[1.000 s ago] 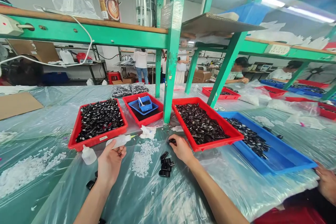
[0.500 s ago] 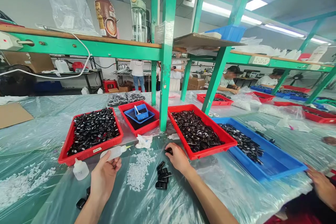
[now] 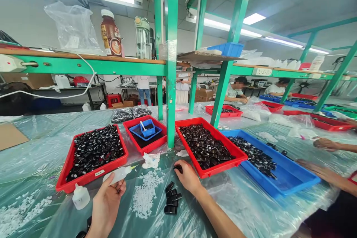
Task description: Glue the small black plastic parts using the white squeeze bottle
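Observation:
My left hand (image 3: 109, 197) is closed around a translucent squeeze bottle (image 3: 119, 175), its yellow-green needle tip pointing right. My right hand (image 3: 187, 176) pinches a small black piece (image 3: 178, 169), mostly covered by the fingers, close to the table. Just below that hand lies a short row of black glossy pieces (image 3: 171, 200). Between the hands spreads a pile of small white bits (image 3: 145, 195), with a crumpled white tissue (image 3: 151, 160) above it. A second white dropper bottle (image 3: 80, 197) stands left of my left hand. More black pieces (image 3: 81, 234) lie partly hidden behind my left wrist.
Red trays (image 3: 125, 156) (image 3: 242, 158) hold black pieces. Between them a red tray (image 3: 164, 139) contains small blue trays. A blue tray (image 3: 295, 176) sits at right, with a co-worker's hand (image 3: 320, 171) beside it. A green post (image 3: 171, 111) rises behind. More white bits (image 3: 25, 208) lie at left.
The camera view has tilted up and shifted slightly. Both my hands keep their grips with little movement. At right, another co-worker's hand has come into view.

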Available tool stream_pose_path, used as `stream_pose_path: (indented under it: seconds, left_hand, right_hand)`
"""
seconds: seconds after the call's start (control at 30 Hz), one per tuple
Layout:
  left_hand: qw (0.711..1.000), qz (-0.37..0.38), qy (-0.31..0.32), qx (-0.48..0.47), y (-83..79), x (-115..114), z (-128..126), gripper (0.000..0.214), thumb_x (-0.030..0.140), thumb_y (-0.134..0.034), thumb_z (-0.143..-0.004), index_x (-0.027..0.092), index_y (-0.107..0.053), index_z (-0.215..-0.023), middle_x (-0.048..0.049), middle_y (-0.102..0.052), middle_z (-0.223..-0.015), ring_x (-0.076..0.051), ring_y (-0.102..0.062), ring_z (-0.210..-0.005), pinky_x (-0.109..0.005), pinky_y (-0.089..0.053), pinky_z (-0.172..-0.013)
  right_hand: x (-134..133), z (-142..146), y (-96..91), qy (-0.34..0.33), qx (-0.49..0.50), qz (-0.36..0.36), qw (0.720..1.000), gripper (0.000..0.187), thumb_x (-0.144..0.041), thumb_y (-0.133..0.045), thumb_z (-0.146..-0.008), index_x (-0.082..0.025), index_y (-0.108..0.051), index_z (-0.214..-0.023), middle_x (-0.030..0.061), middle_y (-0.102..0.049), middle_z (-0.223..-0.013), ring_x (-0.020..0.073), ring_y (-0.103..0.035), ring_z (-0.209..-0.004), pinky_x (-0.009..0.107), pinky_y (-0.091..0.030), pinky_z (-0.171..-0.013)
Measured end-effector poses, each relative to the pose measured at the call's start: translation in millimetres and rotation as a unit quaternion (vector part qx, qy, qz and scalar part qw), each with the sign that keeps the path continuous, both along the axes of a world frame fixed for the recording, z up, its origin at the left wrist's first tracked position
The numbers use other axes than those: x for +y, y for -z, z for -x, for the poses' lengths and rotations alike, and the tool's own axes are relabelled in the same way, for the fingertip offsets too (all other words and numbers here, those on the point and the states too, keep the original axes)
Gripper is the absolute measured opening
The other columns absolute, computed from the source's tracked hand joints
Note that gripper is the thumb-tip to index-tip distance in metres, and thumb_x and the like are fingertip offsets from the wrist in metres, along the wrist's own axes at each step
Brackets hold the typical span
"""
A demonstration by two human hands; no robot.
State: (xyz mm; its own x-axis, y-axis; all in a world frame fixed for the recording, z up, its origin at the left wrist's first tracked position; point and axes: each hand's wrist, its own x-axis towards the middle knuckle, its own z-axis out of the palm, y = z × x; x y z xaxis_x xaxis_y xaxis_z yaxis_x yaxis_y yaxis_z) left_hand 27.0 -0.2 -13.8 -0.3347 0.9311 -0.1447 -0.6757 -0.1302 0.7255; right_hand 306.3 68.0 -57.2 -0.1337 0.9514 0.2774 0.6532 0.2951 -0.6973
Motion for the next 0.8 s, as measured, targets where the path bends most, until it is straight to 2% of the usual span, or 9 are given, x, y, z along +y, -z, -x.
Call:
stream_pose_path:
  seconds: [0.27, 0.47, 0.8]
  left_hand:
    - [1.0, 0.001, 0.001, 0.007, 3.5, 1.3, -0.9, 0.037, 0.041, -0.086, -0.059, 0.019, -0.059, -0.072, 0.001, -0.05, -0.064, -0.014, -0.047, -0.058, -0.025, -0.046, -0.049]
    - [1.0, 0.01, 0.004, 0.007, 4.0, 1.2, -2.1, 0.037, 0.042, -0.086, -0.058, 0.019, -0.059, -0.07, 0.0001, -0.051, -0.065, -0.015, -0.049, -0.06, -0.027, -0.047, -0.05]
    - [1.0, -0.01, 0.008, 0.017, 5.3, 1.8, -0.7, 0.033, 0.033, -0.083, -0.056, 0.019, -0.058, -0.072, 0.0008, -0.051, -0.065, -0.015, -0.048, -0.059, -0.026, -0.043, -0.05]
  right_hand:
    - [-2.4, 0.0, -1.8, 0.015, -0.02, 0.007, 1.0, 0.024, -0.011, -0.053, -0.087, -0.019, -0.069, -0.103, 0.0087, -0.072, -0.105, 0.0238, -0.07, -0.101, 0.032, -0.052, -0.088]
    - [-1.5, 1.1, -3.0, 0.026, -0.033, 0.022, 0.999, 0.018, -0.014, -0.057, -0.088, -0.019, -0.07, -0.099, 0.0088, -0.073, -0.104, 0.0247, -0.07, -0.099, 0.033, -0.05, -0.088]
    - [-2.9, 0.8, -3.5, 0.018, -0.049, 0.007, 0.999, 0.018, -0.024, -0.05, -0.095, -0.02, -0.068, -0.093, 0.0078, -0.071, -0.1, 0.023, -0.069, -0.092, 0.03, -0.049, -0.081]
